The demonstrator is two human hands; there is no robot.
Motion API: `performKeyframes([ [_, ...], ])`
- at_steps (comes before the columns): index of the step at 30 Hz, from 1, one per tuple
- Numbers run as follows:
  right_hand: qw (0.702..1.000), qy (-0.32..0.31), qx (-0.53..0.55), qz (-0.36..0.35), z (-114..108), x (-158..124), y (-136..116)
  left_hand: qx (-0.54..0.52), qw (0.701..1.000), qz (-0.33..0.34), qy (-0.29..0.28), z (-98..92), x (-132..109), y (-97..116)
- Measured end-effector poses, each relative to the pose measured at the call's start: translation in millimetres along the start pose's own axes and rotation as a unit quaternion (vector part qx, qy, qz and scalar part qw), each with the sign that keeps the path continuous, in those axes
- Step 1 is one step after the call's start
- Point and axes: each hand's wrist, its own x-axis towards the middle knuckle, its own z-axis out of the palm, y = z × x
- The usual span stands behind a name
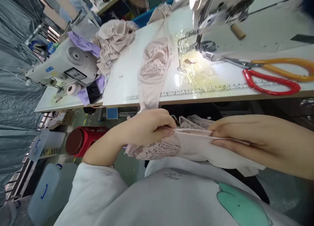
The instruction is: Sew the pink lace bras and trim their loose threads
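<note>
Below the table edge, over my lap, my left hand [147,127] pinches the left end of a pale pink lace garment piece [186,144]. My right hand [250,137] grips the same piece at its right end, fingers pressed flat along the folded edge. The fabric is held taut between both hands. A second pink lace piece [153,67] lies on the white sewing table [127,85] and hangs over its front edge, reaching down toward my left hand. The sewing machine head [220,6] stands above a lit needle plate [193,64].
Scissors with orange and red handles [272,73] lie on the table at right. A heap of pink fabric [113,39] sits at back left beside another sewing machine [66,62]. A red stool [80,139] and plastic jugs [46,190] stand on the floor.
</note>
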Motion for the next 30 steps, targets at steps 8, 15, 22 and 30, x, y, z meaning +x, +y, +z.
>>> performKeyframes([
  [8,0.999,-0.021,0.003,0.024,32.6,-28.9,20.9,-0.094,0.992,-0.084,-0.012,52.4,5.7,-33.5],
  [15,0.996,-0.014,-0.073,0.039,61.3,0.1,10.8,-0.029,0.994,-0.107,-0.02,61.1,13.7,-31.8],
  [22,0.998,0.026,-0.012,0.055,68.6,12.0,6.0,0.004,0.994,-0.093,-0.049,66.4,14.3,-31.4],
  [30,0.995,0.017,0.041,0.089,64.9,11.1,3.1,-0.041,0.996,-0.072,-0.03,70.6,10.6,-33.7],
])
